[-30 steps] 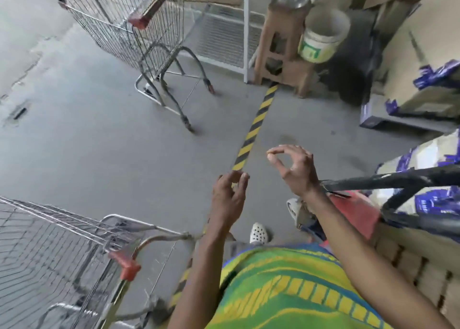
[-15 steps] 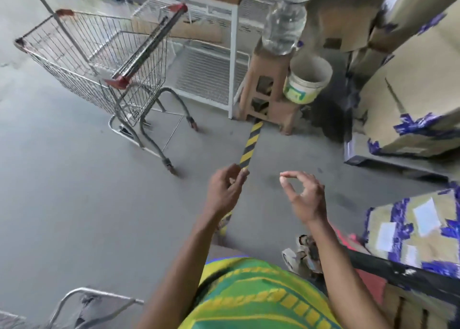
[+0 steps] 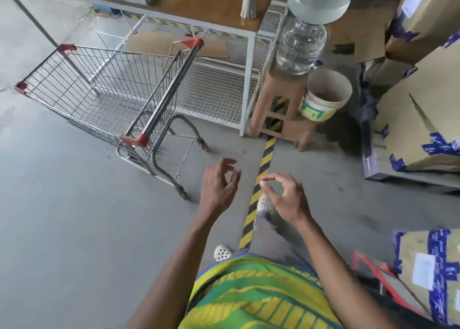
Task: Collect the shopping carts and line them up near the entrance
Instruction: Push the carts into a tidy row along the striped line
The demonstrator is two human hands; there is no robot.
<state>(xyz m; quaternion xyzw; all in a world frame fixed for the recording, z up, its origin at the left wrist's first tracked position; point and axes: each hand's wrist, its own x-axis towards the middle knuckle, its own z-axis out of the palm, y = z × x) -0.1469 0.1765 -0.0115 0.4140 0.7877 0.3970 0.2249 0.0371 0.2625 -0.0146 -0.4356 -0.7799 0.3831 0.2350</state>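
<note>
Torso: green-and-yellow garment is filling the bottom edge, with a white perforated shoe showing just beyond it.
Near-right edge: taped cardboard box is crowding the lower right corner.
Left hand: left hand is hovering above the floor, fingers loosely spread and curved, gripping nothing. It is pointing toward the cart but hanging apart from it.
Right hand: right hand is hovering just right of the stripe. Forefinger and thumb are curving together into a ring with nothing visible between them, and the other fingers are lying relaxed.
Floor stripe: black-and-yellow tape is running away between the two hands and ending under the stool.
Open floor: grey concrete is spreading wide to the left, giving the most room.
Shopping cart: shopping cart is standing ahead on the left, rear wheels nearest the left hand and basket empty.
Cart handle: dark handle bar with red end caps is slanting across the near end of the basket.
Far-left limit: white wire rack is standing just behind the cart, under a brown table top.
Stool: brown stool is carrying a clear water bottle, with a tilted bucket just beside it.
Right limit: stacked boxes are walling the right side.
</note>
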